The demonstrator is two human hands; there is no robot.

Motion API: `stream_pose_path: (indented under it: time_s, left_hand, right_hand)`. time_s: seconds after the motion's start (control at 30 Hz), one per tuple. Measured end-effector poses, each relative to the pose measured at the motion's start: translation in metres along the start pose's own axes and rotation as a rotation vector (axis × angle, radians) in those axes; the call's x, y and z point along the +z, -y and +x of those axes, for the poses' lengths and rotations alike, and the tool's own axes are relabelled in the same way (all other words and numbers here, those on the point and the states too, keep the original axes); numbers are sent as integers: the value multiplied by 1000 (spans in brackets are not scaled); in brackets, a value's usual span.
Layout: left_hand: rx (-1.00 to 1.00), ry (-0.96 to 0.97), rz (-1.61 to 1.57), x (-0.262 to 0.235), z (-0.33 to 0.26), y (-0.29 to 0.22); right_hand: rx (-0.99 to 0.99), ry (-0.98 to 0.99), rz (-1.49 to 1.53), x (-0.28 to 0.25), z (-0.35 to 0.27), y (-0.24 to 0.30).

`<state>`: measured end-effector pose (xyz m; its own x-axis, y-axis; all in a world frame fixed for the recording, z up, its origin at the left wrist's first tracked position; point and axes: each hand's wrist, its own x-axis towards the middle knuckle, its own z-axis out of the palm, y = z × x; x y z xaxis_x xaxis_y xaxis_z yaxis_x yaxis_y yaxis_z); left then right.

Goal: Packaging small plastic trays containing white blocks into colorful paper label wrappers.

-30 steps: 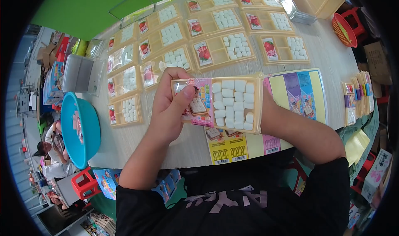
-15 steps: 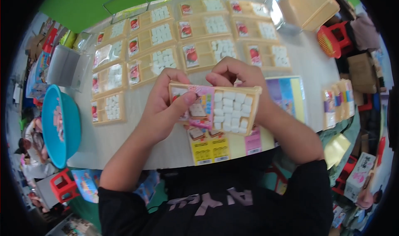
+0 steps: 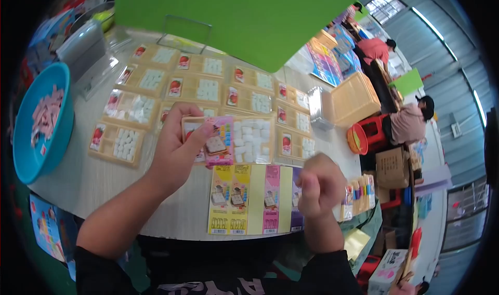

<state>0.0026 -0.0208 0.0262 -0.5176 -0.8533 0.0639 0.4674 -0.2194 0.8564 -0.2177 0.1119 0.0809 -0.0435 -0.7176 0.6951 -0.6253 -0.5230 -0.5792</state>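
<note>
My left hand [image 3: 175, 148] grips the left end of a shallow beige tray [image 3: 271, 139], its thumb lying on top. White marshmallow-like pieces [image 3: 251, 142] fill the tray's right side, and a strawberry picture shows at its left. Across its middle sits a pink printed label [image 3: 220, 144], beside my thumb. My right hand [image 3: 321, 185] is off the tray, raised to its lower right with fingers curled and thumb pressed in; whether anything is between them is hidden. Below the tray lies a sheet of yellow, pink and purple label strips [image 3: 255, 201], partly covered by my right hand.
Several similar filled trays [image 3: 117, 143] stand in rows across the table [image 3: 171, 217]. A blue basin [image 3: 61, 134] with pink pieces is at the left edge. Labelled packs [image 3: 358, 193] stand at right, near a stacked beige tray pile [image 3: 357, 98]. A green panel [image 3: 234, 19] borders the back.
My right hand has come away from the tray and moved down to the right. The tray stays in my left hand. The view has turned, bringing other people at the right into sight.
</note>
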Motion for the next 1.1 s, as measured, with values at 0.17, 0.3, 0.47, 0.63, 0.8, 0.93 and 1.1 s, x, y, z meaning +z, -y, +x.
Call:
stream_pose_path:
  time_s: [0.17, 0.3, 0.47, 0.63, 0.8, 0.93, 1.1]
  left_hand:
    - [121, 29, 25, -7, 2, 3]
    - [127, 53, 19, -7, 3, 4]
    - [190, 66, 109, -2, 1, 2]
    - [183, 78, 88, -9, 0, 7]
    - [140, 161, 100, -7, -2, 5]
    - [190, 216, 217, -12, -2, 10]
    - [635, 297, 972, -22, 10, 19]
  right_hand:
    - [-433, 369, -383, -8, 25, 54]
    - [-298, 374, -532, -11, 28, 62]
    - [-143, 343, -569, -11, 28, 44]
    - [-184, 440, -637, 7, 37, 40]
    - [-119, 498, -669, 11, 34, 32]
    - [-28, 544, -695, 13, 29, 29]
    - [-40, 571, -585, -2, 11, 15]
